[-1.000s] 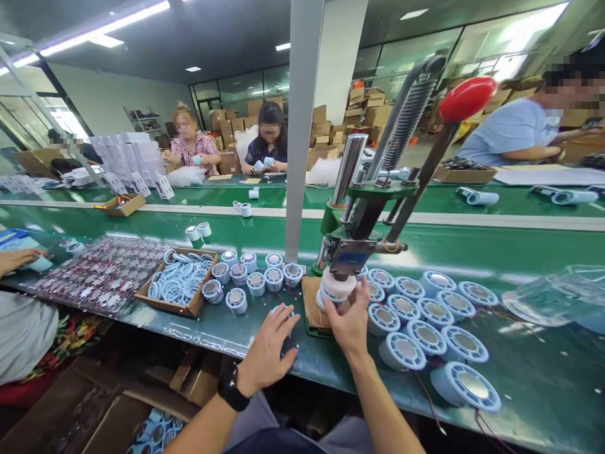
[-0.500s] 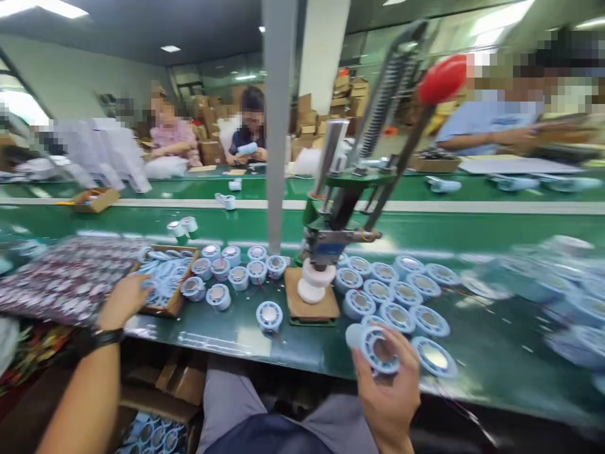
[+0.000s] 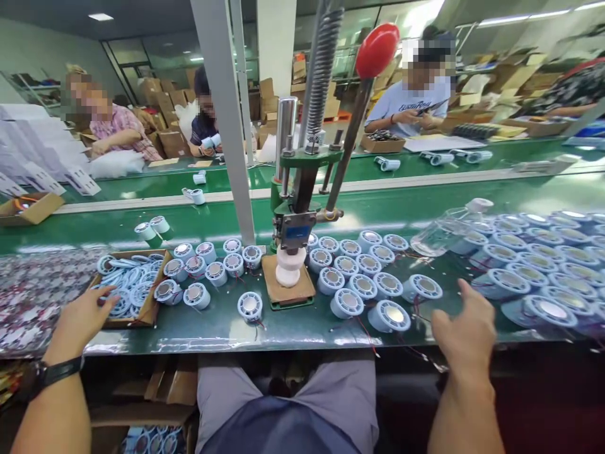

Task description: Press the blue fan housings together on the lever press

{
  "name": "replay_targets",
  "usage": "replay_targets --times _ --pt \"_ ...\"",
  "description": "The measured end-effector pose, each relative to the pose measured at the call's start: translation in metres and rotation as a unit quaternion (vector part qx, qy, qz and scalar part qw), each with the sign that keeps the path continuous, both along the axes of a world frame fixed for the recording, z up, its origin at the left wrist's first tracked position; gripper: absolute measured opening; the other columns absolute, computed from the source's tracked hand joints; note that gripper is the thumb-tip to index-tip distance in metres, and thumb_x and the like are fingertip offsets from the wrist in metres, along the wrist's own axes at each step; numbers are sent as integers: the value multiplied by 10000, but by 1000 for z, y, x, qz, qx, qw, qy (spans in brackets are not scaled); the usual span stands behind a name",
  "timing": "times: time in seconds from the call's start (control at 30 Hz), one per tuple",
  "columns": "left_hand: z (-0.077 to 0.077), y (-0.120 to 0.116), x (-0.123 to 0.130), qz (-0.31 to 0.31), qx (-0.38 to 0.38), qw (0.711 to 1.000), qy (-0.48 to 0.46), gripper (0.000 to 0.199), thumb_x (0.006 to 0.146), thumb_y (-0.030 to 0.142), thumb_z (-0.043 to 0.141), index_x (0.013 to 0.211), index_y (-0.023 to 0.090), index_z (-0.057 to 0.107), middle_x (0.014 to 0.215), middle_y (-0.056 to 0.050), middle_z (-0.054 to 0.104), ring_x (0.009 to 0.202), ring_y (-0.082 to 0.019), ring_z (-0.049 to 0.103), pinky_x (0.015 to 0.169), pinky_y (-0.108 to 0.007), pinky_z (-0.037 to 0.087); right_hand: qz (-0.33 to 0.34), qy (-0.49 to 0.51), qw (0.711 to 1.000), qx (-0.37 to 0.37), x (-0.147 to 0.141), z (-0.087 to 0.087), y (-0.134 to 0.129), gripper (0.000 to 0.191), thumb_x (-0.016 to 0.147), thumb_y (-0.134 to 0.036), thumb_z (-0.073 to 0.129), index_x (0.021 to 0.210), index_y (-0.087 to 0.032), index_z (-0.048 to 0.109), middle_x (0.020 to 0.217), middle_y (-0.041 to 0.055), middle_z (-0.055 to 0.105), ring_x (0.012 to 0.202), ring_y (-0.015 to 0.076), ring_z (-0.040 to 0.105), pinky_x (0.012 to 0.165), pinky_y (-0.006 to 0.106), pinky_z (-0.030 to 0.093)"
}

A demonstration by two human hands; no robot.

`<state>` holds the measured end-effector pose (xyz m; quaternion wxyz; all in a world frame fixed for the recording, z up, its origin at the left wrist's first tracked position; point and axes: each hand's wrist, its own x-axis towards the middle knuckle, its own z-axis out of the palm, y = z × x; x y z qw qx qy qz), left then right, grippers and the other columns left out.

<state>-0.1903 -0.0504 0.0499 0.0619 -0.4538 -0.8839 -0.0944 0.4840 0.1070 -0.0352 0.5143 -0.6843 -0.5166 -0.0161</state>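
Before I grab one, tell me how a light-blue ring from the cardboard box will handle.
The light-blue rings look thin, so each is probably light. They hold round shapes when piled, suggesting stiffness. They overlap in the cardboard box, so one may drag neighbours.

Hands [image 3: 81, 320] and forearms [image 3: 467, 416] bare; black wristband [image 3: 61, 371] on left one; navy top [image 3: 278, 427]; grey trousers [image 3: 234, 388].

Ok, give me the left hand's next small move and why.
Probably, the bare left hand should close on one of the thin light-blue plastic rings and lift it: the hand reaches over the left side of the open brown cardboard box that holds them, and no ring shows raised in its grip.
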Motion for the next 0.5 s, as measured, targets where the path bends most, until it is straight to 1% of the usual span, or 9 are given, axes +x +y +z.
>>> replay_targets --times 0.03,0.1,0.13,0.17,0.2,0.27,0.3,0.4,0.5 --pt "2 0 2 5 -13 1000 -12 274 706 451 552 845 253 681 665 30 657 706 -205 605 627 -219 391 28 6 999 25 -24 7 -12 596 664 -183 532 1255 -173 610 1211 170 607 1116 321 588 1027 521 464" --pt "6 1 5 5 -22 999 -27 257 703 412 575 858 242 689 689 29 668 716 -197 617 623 -208 394 172 19 983 66 -88 16 -38 544 761 -161 501 1298 -219 567 1196 118 619 1054 266 626 969 482 521" --pt "7 1 6 8 -19 999 -24 245 726 391 555 855 234 692 715 22 681 726 -197 622 628 -209 399 290 7 955 56 -126 17 -49 492 818 -153 490 1298 -236 562 1171 99 631 1046 243 635 937 451 549" --pt "9 2 7 16 -12 1000 -15 238 755 371 525 842 226 692 740 11 695 737 -201 627 635 -214 404 402 -26 914 43 -165 16 -58 470 847 -145 483 1300 -239 567 1210 108 621 1095 238 627 946 431 556" --pt "10 3 7 23 -6 1000 -4 244 781 358 495 828 221 691 762 2 706 750 -207 631 641 -221 409 476 -58 877 21 -202 12 -65 474 858 -148 508 1323 -226 563 1302 136 573 1195 260 583 990 444 542" --pt "13 4 10 21 -8 1000 4 266 809 361 471 819 217 695 792 -10 722 769 -221 639 652 -234 421 556 -114 823 -1 -258 0 -68 476 856 -153 579 1330 -196 574 1411 182 483 1329 307 478 1058 495 498" --pt "14 5 11 16 -15 1000 -4 276 806 379 482 825 213 701 799 -18 726 774 -226 645 659 -240 430 572 -130 810 -5 -276 -7 -68 483 848 -138 598 1328 -189 579 1434 192 457 1357 317 446 1076 516 479" --pt "18 6 18 -1 -31 998 -53 355 758 477 538 883 204 726 851 -41 739 805 -236 664 697 -258 458 593 -134 794 2 -285 -23 -65 484 852 -67 552 1314 -206 588 1435 172 465 1339 282 463 1077 506 476" --pt "19 5 23 -3 -22 996 -82 387 679 550 564 835 236 728 895 -19 742 873 -242 668 743 -272 477 588 -114 801 -2 -255 -29 -69 478 862 -64 520 1310 -216 593 1442 155 466 1312 260 487 1058 471 494"
